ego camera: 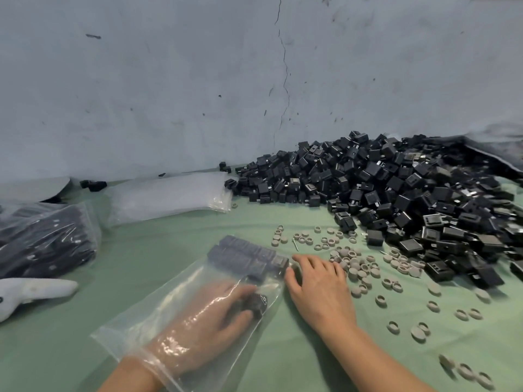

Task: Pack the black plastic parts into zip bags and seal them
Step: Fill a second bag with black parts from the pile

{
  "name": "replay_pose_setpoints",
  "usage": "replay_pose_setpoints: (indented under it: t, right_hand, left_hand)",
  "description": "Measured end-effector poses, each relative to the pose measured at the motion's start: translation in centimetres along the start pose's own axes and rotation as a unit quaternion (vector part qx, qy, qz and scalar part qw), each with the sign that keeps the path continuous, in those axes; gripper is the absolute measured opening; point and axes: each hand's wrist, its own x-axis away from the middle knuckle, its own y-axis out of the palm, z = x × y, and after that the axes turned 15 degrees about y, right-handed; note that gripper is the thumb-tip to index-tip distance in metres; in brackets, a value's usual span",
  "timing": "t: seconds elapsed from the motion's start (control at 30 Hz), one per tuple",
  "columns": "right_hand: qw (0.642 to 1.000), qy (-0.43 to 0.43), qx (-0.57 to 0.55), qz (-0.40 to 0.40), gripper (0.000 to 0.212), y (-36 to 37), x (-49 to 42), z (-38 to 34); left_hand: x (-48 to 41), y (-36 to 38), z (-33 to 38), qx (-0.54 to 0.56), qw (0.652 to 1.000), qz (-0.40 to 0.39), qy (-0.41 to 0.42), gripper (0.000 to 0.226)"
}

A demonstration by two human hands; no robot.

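Head view: holds left hand (203,321), clutching a black part (254,305), deep inside zip bag (158,304) at seven o'clock, likely to extend packed rows (246,256), bracing its edge with relaxed right hand (319,290) at five o'clock.

Cool, soft, even light; shadows are faint. Glare streaks run along the zip bag (175,284) where its film covers the left hand (209,321). Grey rings (465,370) far right of the bag are blur-smeared. The wall (169,94) base behind the bag bows from wide-angle distortion.
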Motion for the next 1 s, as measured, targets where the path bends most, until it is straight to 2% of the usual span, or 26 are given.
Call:
replay_pose_setpoints:
  t: [0.13,0.27,0.33,0.43,0.53,0.63,0.67,0.73,0.9,0.93,1.0]
  right_hand:
    - [1.0,0.0,0.004,-0.006,0.054,0.0,-0.1,0.0]
    - [1.0,0.001,0.001,-0.002,0.052,-0.1,-0.1,0.0]
    - [1.0,0.001,0.001,0.001,0.051,-0.1,0.0,-0.1]
    - [1.0,0.002,0.0,0.002,0.051,-0.2,-0.1,-0.1]
    - [1.0,0.001,0.002,0.006,0.05,-0.2,-0.1,-0.1]
    - [1.0,0.003,0.002,0.004,0.05,-0.2,-0.1,-0.1]
    - [1.0,0.004,0.001,0.006,0.05,-0.2,-0.1,-0.1]
    - [1.0,0.006,-0.005,0.007,0.049,-0.2,-0.1,-0.1]
    - [1.0,0.007,-0.003,0.008,0.05,-0.2,-0.1,-0.1]
    - [1.0,0.008,-0.003,0.006,0.052,-0.2,-0.1,-0.1]
    - [1.0,0.008,-0.002,0.001,0.055,-0.3,0.0,-0.1]
  left_hand:
    - [-0.5,2.7,-0.6,0.034,0.995,0.087,-0.041,0.033]
    - [-1.4,4.1,-1.6,0.104,0.992,0.046,-0.051,0.028]
    - [-2.0,4.3,-1.9,0.121,0.99,0.065,-0.043,0.031]
    - [-2.9,4.3,-1.7,0.131,0.989,0.04,-0.061,0.036]
    - [-3.5,4.3,-0.7,0.093,0.986,0.127,-0.05,0.031]
    - [-4.5,4.4,-0.1,0.122,0.982,0.126,-0.071,0.041]
    - [-4.8,4.5,0.0,0.166,0.974,0.132,-0.077,0.041]
    - [-5.5,4.4,0.7,0.288,0.938,0.169,-0.095,0.036]
    - [-6.1,4.0,2.3,0.431,0.865,0.218,-0.136,0.033]
    - [-6.2,3.9,2.3,0.444,0.86,0.214,-0.134,0.033]
    - [-6.4,4.4,1.4,0.424,0.872,0.208,-0.128,0.031]
